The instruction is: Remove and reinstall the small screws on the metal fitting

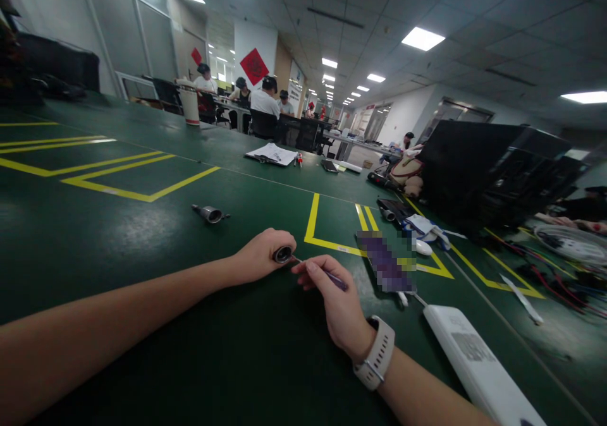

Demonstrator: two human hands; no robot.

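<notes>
My left hand (pixel 258 255) is closed around a dark round metal part (pixel 283 255), whose hollow end faces me. My right hand (pixel 336 296) pinches a slim screwdriver (pixel 337 280) with a purple handle. Its thin shaft points left at the metal part; whether the tip touches it I cannot tell. To the left, a similar cone-shaped metal part (pixel 211 214) lies on its side on the green table (pixel 227 363), with a tiny dark piece (pixel 226 216) by its rim.
Right of my hands lie a phone (pixel 385 261) with a blurred-out screen and a white power strip (pixel 478 363). Yellow tape (pixel 332 246) marks the table. A clipboard (pixel 272 154), a paper cup (pixel 190 105) and a black case (pixel 493 167) stand farther off. Several people sit beyond.
</notes>
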